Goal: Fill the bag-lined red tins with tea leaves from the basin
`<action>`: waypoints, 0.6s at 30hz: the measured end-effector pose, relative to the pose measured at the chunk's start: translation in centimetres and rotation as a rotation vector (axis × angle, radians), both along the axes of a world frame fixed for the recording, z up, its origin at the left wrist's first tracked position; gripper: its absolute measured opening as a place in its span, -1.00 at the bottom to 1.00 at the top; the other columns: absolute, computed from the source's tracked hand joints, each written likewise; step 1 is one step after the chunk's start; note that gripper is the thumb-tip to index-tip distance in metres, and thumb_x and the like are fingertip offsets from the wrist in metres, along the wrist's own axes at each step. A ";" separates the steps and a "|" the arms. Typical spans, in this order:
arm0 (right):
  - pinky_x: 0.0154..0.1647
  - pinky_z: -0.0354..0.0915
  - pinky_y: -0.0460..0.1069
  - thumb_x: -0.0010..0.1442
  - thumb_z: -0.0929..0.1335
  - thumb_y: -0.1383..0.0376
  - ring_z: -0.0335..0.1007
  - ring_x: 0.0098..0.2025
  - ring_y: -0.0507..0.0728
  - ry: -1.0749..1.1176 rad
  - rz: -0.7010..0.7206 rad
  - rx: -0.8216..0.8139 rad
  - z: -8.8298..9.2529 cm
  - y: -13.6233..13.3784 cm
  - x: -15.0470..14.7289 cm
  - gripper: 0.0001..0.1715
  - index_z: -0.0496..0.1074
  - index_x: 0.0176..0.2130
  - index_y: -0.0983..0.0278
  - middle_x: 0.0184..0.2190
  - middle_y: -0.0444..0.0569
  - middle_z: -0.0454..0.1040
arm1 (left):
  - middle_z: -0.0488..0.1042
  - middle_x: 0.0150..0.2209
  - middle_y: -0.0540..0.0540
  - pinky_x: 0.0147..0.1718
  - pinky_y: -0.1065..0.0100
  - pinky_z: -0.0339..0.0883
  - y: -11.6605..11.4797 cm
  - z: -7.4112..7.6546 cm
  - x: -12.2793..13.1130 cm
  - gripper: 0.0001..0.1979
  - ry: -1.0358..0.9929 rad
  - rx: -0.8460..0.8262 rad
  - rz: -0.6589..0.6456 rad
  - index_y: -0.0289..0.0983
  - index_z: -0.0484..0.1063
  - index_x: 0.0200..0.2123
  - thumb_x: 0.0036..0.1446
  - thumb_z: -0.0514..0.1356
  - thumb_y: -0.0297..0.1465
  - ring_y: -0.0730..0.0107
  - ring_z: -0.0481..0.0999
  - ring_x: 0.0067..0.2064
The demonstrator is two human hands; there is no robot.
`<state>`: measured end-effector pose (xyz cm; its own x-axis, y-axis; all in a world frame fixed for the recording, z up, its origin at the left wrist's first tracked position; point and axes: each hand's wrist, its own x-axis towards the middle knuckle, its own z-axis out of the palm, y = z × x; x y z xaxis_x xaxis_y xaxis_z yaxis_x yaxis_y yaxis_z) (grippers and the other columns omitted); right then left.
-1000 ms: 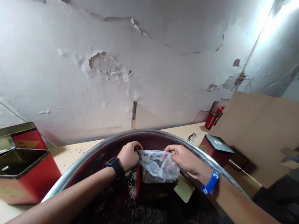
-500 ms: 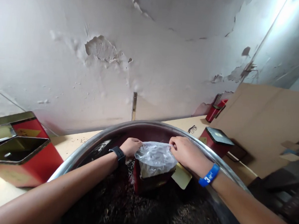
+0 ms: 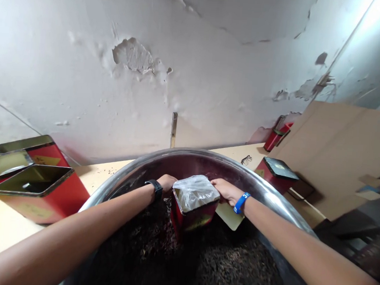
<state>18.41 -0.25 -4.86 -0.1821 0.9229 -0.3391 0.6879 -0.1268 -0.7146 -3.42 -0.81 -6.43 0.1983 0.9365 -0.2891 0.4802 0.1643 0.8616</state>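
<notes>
A red tin [image 3: 194, 219] lined with a clear plastic bag [image 3: 196, 192] stands among dark, loose dried leaves, like tea [image 3: 242, 269], inside a big round metal basin [image 3: 189, 151]. My left hand [image 3: 166, 183], with a black watch on the wrist, is closed at the tin's far left side. At the far right side, my right hand [image 3: 227, 191] grips the tin, its fingertips partly hidden behind it. A blue band circles that wrist. The bag lies crumpled within the tin's mouth. Right of the tin is a flat gold-coloured lid [image 3: 231, 217].
Open red tins [image 3: 54, 197] stand on the pale table [image 3: 98, 177] left of the basin. A closed red tin [image 3: 276, 175], eyeglasses [image 3: 246, 160] and another red container [image 3: 273, 139] are at the right. Cardboard [image 3: 343, 150] rises beyond them. A peeling wall [image 3: 214, 83] closes the back.
Both hands have moved from the bag's upper edge down to the tin's sides. The bag, bunched up above the rim before, now sits lower and flatter. The view has shifted slightly.
</notes>
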 end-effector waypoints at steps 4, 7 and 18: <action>-0.46 0.16 -0.11 -0.09 0.29 0.47 0.24 -0.53 -0.01 -0.081 0.031 0.243 1.8 -0.3 0.9 -0.68 0.41 -0.26 0.29 -0.59 -0.12 0.35 | 0.45 -0.45 -0.05 -0.43 0.43 0.22 0.3 2.6 -0.6 -0.84 0.353 0.400 -0.017 -0.30 0.43 -0.39 -0.12 0.19 -0.37 0.41 0.40 -0.41; -0.17 0.20 -0.05 0.06 0.25 0.37 0.32 -0.24 0.07 -0.116 0.214 0.582 4.1 -1.6 1.4 -0.66 0.39 -0.12 0.24 -0.26 -0.02 0.45 | 0.48 -0.37 -0.05 -0.33 0.39 0.22 -0.6 6.1 -1.5 -0.79 0.415 0.658 -0.145 -0.27 0.43 -0.35 0.05 0.06 -0.30 0.39 0.42 -0.34; -0.16 0.22 -0.01 -0.36 0.50 0.15 0.29 -0.14 0.18 -0.202 0.511 0.393 6.1 -2.9 1.7 -0.04 0.20 0.03 0.24 -0.10 0.01 0.35 | 0.36 -0.06 -0.17 -0.15 0.30 0.24 -3.1 6.4 -1.3 -0.10 0.472 0.392 -0.692 -0.28 0.18 0.03 -0.42 0.35 -0.08 0.13 0.35 -0.06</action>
<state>20.10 -3.18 1.27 -0.5967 0.7995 -0.0685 0.7172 0.4930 -0.4924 -4.70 -3.92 -0.04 0.6926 0.7012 -0.1696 0.6779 -0.5522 0.4853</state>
